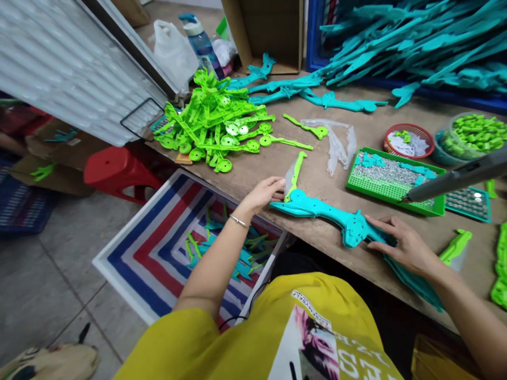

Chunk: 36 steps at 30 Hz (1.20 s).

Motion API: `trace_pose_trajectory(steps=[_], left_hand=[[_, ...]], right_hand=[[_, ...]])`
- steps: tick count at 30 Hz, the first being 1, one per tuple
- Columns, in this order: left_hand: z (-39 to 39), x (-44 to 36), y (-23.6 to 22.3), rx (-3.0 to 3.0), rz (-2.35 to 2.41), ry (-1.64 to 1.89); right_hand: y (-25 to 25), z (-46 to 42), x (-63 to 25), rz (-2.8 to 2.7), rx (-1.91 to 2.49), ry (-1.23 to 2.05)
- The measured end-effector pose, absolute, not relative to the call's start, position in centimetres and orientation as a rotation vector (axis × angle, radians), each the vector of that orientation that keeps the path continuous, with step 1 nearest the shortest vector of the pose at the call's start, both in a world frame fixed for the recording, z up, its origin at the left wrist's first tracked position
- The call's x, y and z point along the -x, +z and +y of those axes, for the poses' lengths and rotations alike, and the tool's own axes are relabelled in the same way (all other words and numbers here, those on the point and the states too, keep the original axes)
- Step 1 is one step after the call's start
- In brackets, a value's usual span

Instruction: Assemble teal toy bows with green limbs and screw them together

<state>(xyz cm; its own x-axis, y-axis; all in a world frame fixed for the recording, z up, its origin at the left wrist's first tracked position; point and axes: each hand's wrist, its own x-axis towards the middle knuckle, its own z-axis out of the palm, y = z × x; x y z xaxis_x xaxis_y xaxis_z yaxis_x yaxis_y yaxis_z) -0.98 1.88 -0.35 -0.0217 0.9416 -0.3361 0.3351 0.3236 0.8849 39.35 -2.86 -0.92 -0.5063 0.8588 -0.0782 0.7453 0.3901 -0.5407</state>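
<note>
Right grip point(400, 244): thumb and fingers closed around the narrow stretch of the long teal piece point(332, 214), just right of its knobby middle.
Left grip point(266, 194): fingertips at the base of the green arm point(296, 174); cannot tell whether they pinch it, as the contact is partly hidden.
Long teal piece: along the front edge of the bench point(322, 184), between the two hands, slanting down toward the right.
Green arm: rises from the left end of the teal piece, with pale translucent film point(289, 177) along its left side.
Green heap point(222, 121): at the bench's left, many slim parts with round ends; one loose green strip point(304, 126) lies beside clear scraps point(341, 141).
Green tray point(390, 198): beyond the right hand, holding small silvery bits and teal bits; the tip of a dark grey tool point(459, 175) shows over its near side.
Red basket point(429, 150): behind the tray, with white bits and a few green ones.
Blue crate point(314, 34): at the back right, piled with long teal parts point(412, 42).
Striped lining point(134, 254): in the box below the bench's front edge, under teal and green pieces point(233, 264).
</note>
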Motion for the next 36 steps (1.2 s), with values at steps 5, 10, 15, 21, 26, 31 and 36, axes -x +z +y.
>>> trace_pose_trajectory(steps=[5,10,15,21,26,31,36], left_hand=[[3.7,0.5,0.5,-1.302,1.574,0.668],[5.1,-4.9,2.8,-1.861,1.483,0.667],[6.9,-14.2,2.6,-2.066,0.888,0.081],[8.6,-15.9,-0.4,-1.944,0.698,-0.093],[8.0,-15.0,-1.5,-1.758,0.706,0.033],[6.9,-15.0,-1.6,-1.7,0.725,0.087],[6.8,-14.7,-1.3,-1.659,0.722,0.035]], right_hand=[[-1.3,-2.9,-39.3,-2.432,1.435,0.762],[-0.3,-2.6,-38.6,-2.466,1.466,0.732],[3.6,-5.7,-36.9,-2.208,1.586,0.666],[2.1,-12.4,-31.7,-0.875,1.585,1.923],[-0.5,-12.2,-27.6,-0.095,1.277,1.691],[-0.5,-11.0,-26.1,0.018,1.206,1.571],[-0.8,-10.2,-25.3,0.091,1.242,1.494]])
